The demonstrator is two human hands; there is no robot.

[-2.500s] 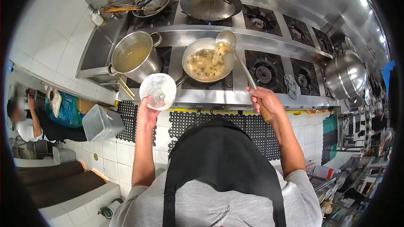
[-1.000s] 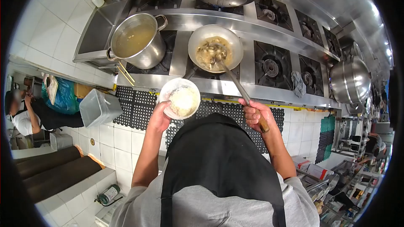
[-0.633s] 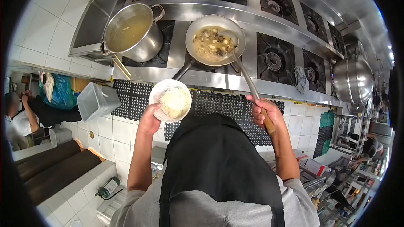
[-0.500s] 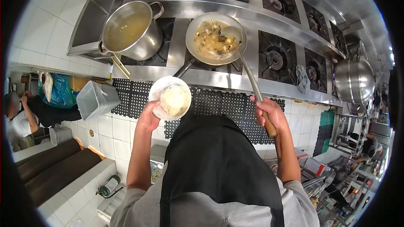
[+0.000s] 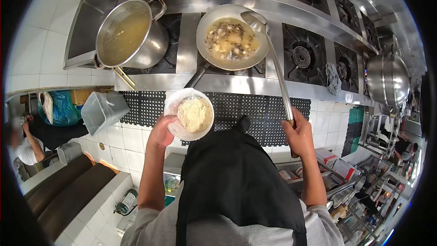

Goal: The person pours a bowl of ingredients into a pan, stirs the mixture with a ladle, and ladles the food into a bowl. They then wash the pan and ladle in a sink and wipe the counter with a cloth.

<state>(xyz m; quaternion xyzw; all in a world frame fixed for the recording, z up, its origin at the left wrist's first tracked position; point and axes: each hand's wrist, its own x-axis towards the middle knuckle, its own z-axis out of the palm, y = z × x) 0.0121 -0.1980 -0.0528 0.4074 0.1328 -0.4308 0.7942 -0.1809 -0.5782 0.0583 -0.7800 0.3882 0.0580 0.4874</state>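
My left hand (image 5: 162,131) grips the rim of a white bowl (image 5: 169,105) that holds pale yellowish powder (image 5: 194,114). A long metal ladle (image 5: 279,75) with a wooden handle end is in my right hand (image 5: 298,133), fingers wrapped round it. The ladle's head rests at the upper right rim of a frying pan (image 5: 260,57). Inside the pan is a bubbling, yellowish liquid with light and dark pieces (image 5: 231,40). The pan's dark handle (image 5: 197,77) points toward the bowl.
A large steel pot (image 5: 152,45) of cloudy liquid stands left of the pan. Right of it are a bare burner (image 5: 302,57), a grey cloth (image 5: 333,78) and a shiny steel pot (image 5: 388,81). Another person (image 5: 28,150) is at the far left.
The ladle's head has moved from the food in the pan to its upper right rim. My right hand is slightly lower and further right. The bowl has shifted slightly right.
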